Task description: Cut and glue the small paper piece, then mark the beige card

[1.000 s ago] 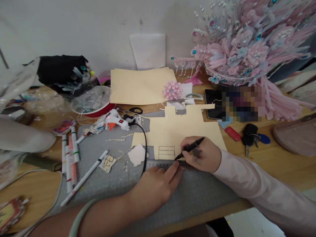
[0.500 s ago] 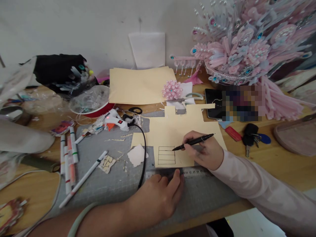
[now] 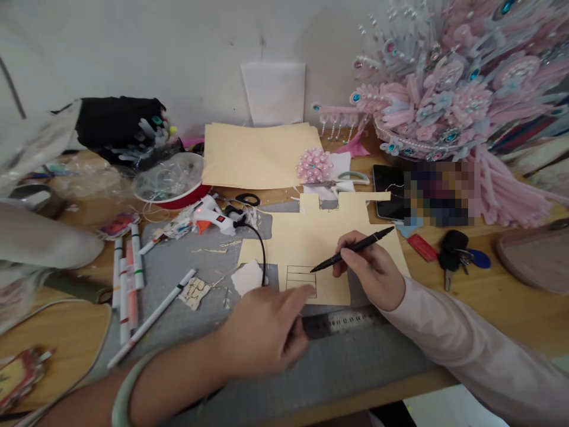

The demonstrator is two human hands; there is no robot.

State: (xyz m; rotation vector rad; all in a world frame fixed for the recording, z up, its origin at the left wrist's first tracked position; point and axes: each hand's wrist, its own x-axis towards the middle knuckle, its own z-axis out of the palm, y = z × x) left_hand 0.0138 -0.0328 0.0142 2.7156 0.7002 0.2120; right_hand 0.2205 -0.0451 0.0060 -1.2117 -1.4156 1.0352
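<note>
My right hand (image 3: 370, 270) grips a black double-ended marker pen (image 3: 353, 249), its lower tip at the upper right of a ruled box. That box (image 3: 301, 274), split by horizontal black lines, is drawn on a cut sheet of cream card (image 3: 331, 237). Over its lower edge reaches my left hand (image 3: 269, 326), slightly blurred, holding nothing visible; the index finger stretches out while the others curl beneath. A metal ruler (image 3: 349, 321) lies below the card, partly hidden by the left hand. Under both is a grey cutting mat (image 3: 351, 362).
Left of the card are a white glue gun (image 3: 216, 216) with a black cable, card scraps and several white markers (image 3: 153, 317). Behind lie stacked cream sheets (image 3: 258, 157), scissors (image 3: 347, 181) and a pink beaded flower (image 3: 313, 165). Keys (image 3: 452, 255) and a pink ornate headdress (image 3: 427, 112) are right.
My left hand has come off the ruler and moved up onto the lower part of the drawn box. The right hand stays near the box with the pen. The view has shifted slightly.
</note>
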